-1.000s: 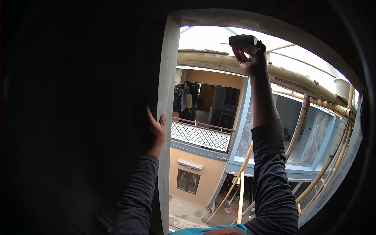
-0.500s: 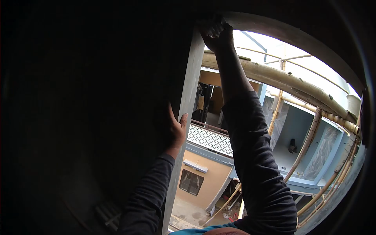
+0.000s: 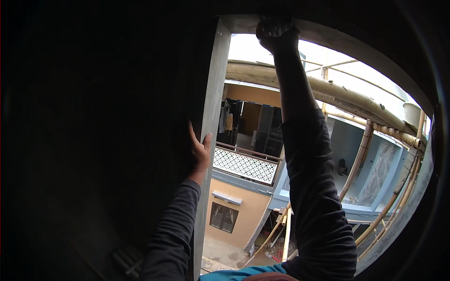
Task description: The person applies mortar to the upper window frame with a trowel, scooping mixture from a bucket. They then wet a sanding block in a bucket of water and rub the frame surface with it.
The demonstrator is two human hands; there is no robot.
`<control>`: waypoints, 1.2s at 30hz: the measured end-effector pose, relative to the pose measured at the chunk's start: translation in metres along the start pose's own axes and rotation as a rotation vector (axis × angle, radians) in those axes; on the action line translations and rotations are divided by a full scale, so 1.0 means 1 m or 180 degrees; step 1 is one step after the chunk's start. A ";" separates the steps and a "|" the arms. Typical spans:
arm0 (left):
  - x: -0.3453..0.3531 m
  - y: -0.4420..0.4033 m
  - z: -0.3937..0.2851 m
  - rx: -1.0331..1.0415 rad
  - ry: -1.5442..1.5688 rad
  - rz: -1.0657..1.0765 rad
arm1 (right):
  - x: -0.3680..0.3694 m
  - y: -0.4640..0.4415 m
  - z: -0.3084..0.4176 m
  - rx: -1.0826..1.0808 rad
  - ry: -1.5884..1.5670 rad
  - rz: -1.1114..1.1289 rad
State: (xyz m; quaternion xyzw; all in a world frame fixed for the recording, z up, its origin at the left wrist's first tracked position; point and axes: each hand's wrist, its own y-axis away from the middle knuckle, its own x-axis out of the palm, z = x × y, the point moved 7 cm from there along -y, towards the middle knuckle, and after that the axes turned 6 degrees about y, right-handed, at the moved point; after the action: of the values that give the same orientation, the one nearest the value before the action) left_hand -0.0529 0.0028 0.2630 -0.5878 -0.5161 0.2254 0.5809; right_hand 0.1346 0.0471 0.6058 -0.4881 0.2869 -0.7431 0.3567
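Observation:
My right hand point(image 3: 280, 43) is raised to the underside of the top edge point(image 3: 323, 35) of a grey window opening. Its fingers are closed around a dark, partly shiny thing point(image 3: 275, 27) pressed against that edge; shadow hides its kind. Lower down, my left hand point(image 3: 200, 153) lies against the dark wall beside the grey upright side point(image 3: 215, 84) of the opening. Thumb and forefinger are spread apart there, the other fingers are lost in shadow, and nothing shows in that hand.
Outside the opening, a thick bamboo pole point(image 3: 347, 93) crosses below the top edge, with more bamboo poles point(image 3: 358, 161) at the right. Across the way stand a white lattice railing point(image 3: 246, 166) and an orange wall point(image 3: 246, 206). The ground point(image 3: 227, 253) lies well below.
My right hand has moved right along the top edge, away from the corner, with the dark thing. My left hand stays by the upright side; the view has shifted slightly.

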 end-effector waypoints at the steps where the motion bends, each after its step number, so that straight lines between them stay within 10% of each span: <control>1: -0.001 0.000 -0.001 -0.0010 -0.0055 0.0019 | -0.002 0.000 0.030 -0.0082 0.0195 0.0818; 4: 0.002 -0.001 0.004 -0.0003 0.0050 0.0024 | -0.023 0.007 0.113 0.0172 0.0565 0.2144; 5: 0.001 -0.002 0.003 0.0003 0.0007 0.0029 | -0.022 0.042 0.136 -0.0626 0.0832 0.0130; 6: 0.000 -0.002 0.001 0.0018 -0.0035 0.0041 | -0.035 0.025 0.170 0.0050 0.0654 0.2148; 7: 0.000 -0.001 0.000 0.0013 -0.0010 0.0079 | -0.044 0.049 0.195 -0.0841 0.1118 -0.0326; 12: -0.003 -0.003 -0.010 -0.0203 0.0111 0.0033 | -0.086 0.077 0.283 -0.1612 0.0820 -0.0179; 18: 0.004 0.001 0.001 -0.0242 0.0471 0.0067 | -0.081 0.064 0.118 -0.0855 0.0676 -0.0954; 25: -0.002 -0.002 -0.004 -0.0108 0.0239 0.0063 | -0.015 0.003 -0.063 -0.0013 -0.0033 0.0396; 30: -0.001 -0.001 -0.003 -0.0146 0.0324 -0.0001 | -0.010 -0.053 -0.103 0.0244 -0.0656 0.0622; 32: -0.001 -0.001 -0.002 -0.0121 0.0221 -0.0019 | 0.000 -0.063 -0.090 -0.1211 0.1524 0.1293; 36: -0.002 -0.001 -0.004 -0.0071 0.0185 -0.0051 | 0.017 -0.040 -0.086 -0.0367 0.0712 0.1318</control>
State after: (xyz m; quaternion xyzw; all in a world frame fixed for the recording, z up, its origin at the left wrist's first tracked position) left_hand -0.0508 -0.0012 0.2644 -0.5963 -0.5062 0.1979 0.5908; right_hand 0.0405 0.0632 0.6146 -0.3531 0.4605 -0.6860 0.4390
